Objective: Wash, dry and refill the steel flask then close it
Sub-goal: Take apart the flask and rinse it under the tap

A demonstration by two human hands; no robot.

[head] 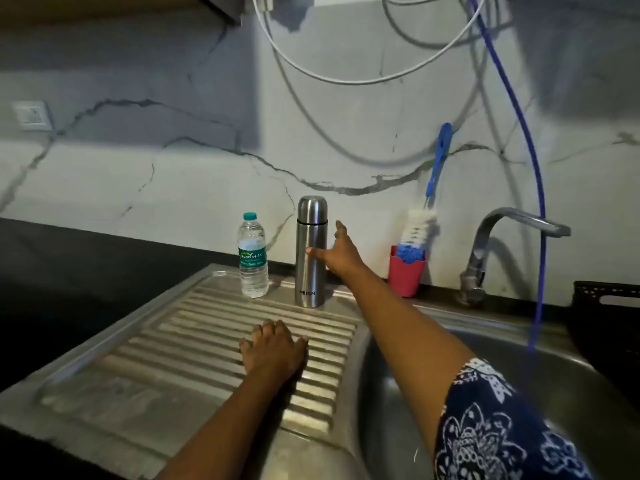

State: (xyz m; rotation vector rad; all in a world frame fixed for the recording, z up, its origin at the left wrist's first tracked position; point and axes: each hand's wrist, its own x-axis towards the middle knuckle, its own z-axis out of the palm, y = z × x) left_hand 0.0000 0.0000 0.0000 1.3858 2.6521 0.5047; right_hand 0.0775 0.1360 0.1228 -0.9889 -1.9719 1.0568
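- Head view: the steel flask (311,252) stands upright on the far edge of the ribbed draining board (194,344), its long axis vertical and its cap on top, pointing up. The brand print near its base reads the right way up.
- Your right hand (337,256) reaches to the flask from the right side. The thumb touches the front of the body about half way up, and the fingers (340,227) are spread wide behind it, so the hand is not closed around the flask.
- Your left hand (275,348) lies palm down on the draining board, nearer to you, with fingers loosely together and holding nothing.
- A plastic water bottle (252,256) with a green cap stands upright just left of the flask, apart from it.
- To the right of the flask a red cup (405,271) holds a bottle brush (424,216), which leans on the wall.
- The tap (498,244) is further right, above the sink basin (519,368).
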